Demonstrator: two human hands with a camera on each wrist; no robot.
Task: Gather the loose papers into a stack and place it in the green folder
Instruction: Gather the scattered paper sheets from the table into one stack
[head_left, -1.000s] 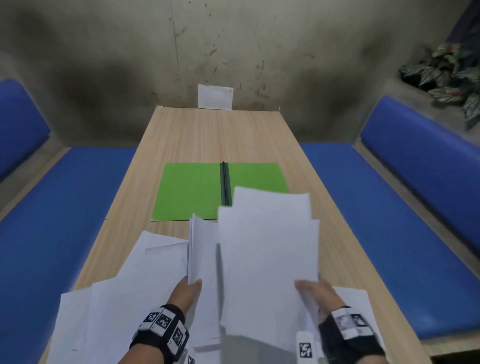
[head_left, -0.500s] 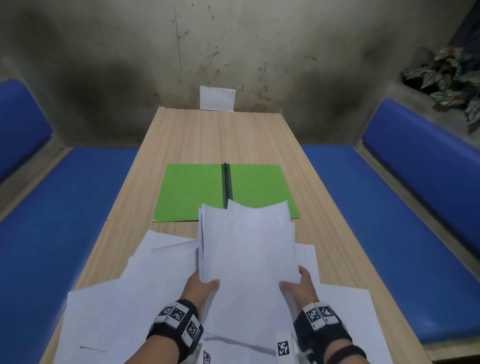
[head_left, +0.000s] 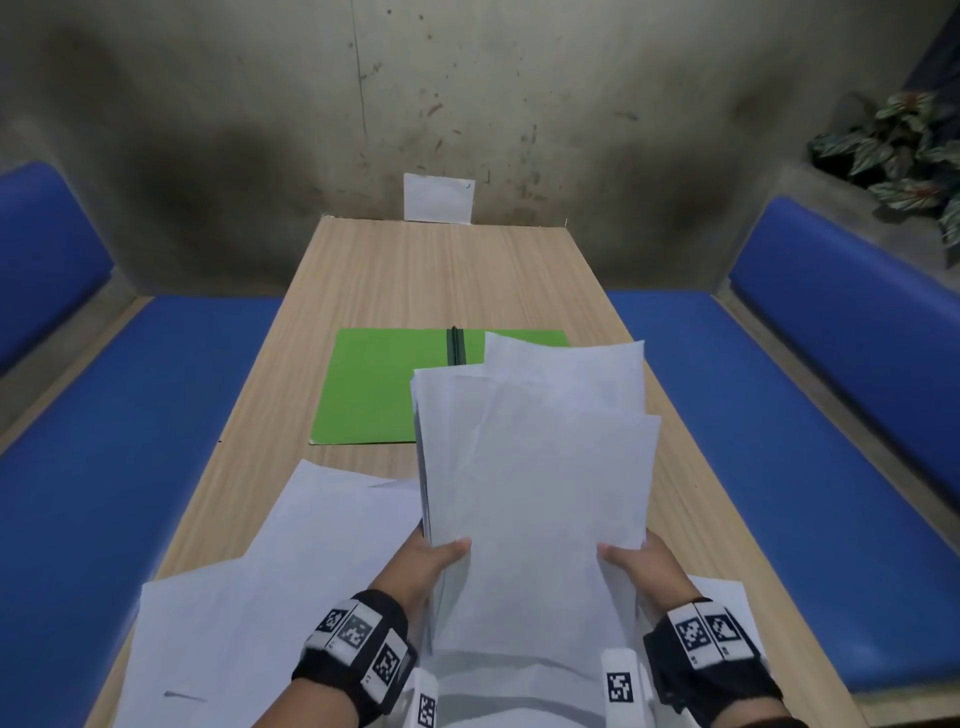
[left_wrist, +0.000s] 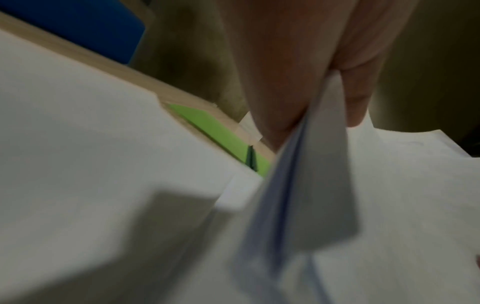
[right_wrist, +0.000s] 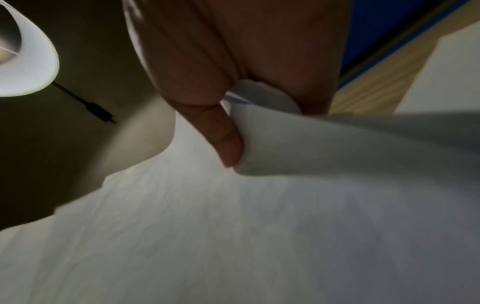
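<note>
Both hands hold an uneven stack of white papers (head_left: 535, 467) above the near half of the table. My left hand (head_left: 434, 558) pinches its lower left edge, thumb on top. My right hand (head_left: 636, 558) pinches the lower right edge the same way. The sheets fan out at the far end and hide most of the right half of the open green folder (head_left: 379, 384), which lies flat mid-table. More loose papers (head_left: 291, 587) lie spread on the table under and left of my hands. The left wrist view shows the stack's edge (left_wrist: 298, 174) between thumb and fingers, and the right wrist view a bent corner (right_wrist: 272, 133).
The wooden table (head_left: 441, 275) runs away from me to a stained wall, where a small white card (head_left: 438, 198) leans. Blue benches (head_left: 130, 441) flank both sides. A plant (head_left: 904, 156) stands at the far right.
The two bunches of sheets were brought together into one stack held by both hands. The stack has since risen and shifted right, now overlapping the folder's right half.
</note>
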